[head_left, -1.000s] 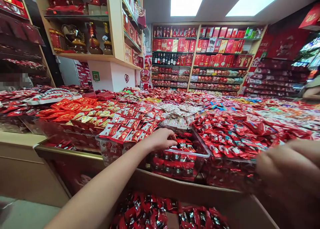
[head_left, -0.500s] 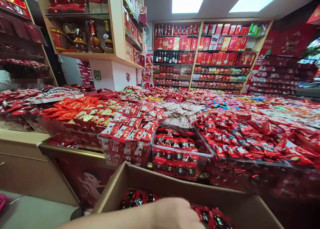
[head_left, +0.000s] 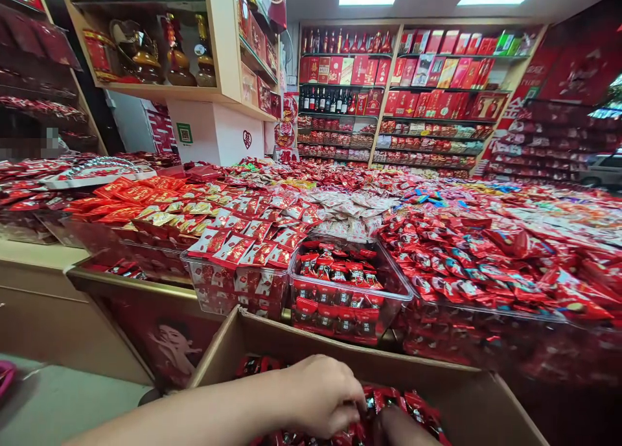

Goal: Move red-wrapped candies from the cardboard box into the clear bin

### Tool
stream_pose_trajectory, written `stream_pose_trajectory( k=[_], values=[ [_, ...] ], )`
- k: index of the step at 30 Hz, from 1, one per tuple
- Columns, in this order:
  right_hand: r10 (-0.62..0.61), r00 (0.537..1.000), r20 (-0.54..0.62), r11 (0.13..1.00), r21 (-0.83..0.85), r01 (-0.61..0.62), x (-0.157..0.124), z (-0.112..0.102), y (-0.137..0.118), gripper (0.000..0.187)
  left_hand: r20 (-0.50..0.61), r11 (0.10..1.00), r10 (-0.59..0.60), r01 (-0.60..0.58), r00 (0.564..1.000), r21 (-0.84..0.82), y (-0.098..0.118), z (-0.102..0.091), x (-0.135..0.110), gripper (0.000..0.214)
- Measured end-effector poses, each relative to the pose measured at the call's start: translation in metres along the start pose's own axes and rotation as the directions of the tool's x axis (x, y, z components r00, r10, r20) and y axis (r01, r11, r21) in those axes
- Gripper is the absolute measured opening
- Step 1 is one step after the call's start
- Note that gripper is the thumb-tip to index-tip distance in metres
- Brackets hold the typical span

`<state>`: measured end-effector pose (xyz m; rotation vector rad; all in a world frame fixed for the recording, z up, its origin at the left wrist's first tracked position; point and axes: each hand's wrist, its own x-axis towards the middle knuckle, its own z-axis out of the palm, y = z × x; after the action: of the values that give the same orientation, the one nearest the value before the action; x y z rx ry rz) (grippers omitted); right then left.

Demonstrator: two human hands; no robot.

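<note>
An open cardboard box (head_left: pixel 311 336) stands at the bottom, holding small red-and-black candy packets (head_left: pixel 418 407). My left hand (head_left: pixel 325 394) reaches into it from the left, fingers curled down against the packets; its fingertips are partly hidden among them. Just to its right, my right hand (head_left: pixel 401 426) shows only in part at the bottom edge, in shadow among the same packets, with its fingers hidden. Behind the box, a clear plastic bin (head_left: pixel 398 290) contains lookalike red-and-black packets in rows, below its rim.
Left of that bin, another clear bin (head_left: pixel 233 290) is heaped with red-and-white packets. Piles of red packets (head_left: pixel 476 258) fill the counter to the right. Shelves of bottles and red boxes (head_left: pixel 359 70) line the back wall. A wooden display cabinet (head_left: pixel 223 44) overhangs at left.
My left hand has come into clearer view, with its fingers curled over the packets. My right hand has appeared beside it. The view has shifted slightly.
</note>
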<state>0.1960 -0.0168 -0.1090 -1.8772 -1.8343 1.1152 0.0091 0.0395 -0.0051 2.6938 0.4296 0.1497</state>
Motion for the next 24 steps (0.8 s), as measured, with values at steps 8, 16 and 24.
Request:
stream_pose_trajectory(
  k=[8,16,24],
  values=[
    [-0.244,0.963,-0.117,0.846,0.460,0.270,-0.012,-0.049,-0.044,0.023,-0.004,0.785,-0.341,0.282,0.940,-0.551,0.004,0.002,0.007,0.048],
    [-0.151,0.968,-0.198,0.678,0.692,0.248,-0.029,-0.057,-0.062,0.026,0.197,0.324,-0.373,0.326,0.907,-0.888,0.013,-0.004,0.016,0.031],
    [-0.201,0.940,-0.276,0.748,0.577,0.329,-0.033,-0.053,-0.064,0.021,0.165,0.423,-0.428,0.358,0.889,-0.833,0.014,-0.009,0.013,0.027]
  ],
)
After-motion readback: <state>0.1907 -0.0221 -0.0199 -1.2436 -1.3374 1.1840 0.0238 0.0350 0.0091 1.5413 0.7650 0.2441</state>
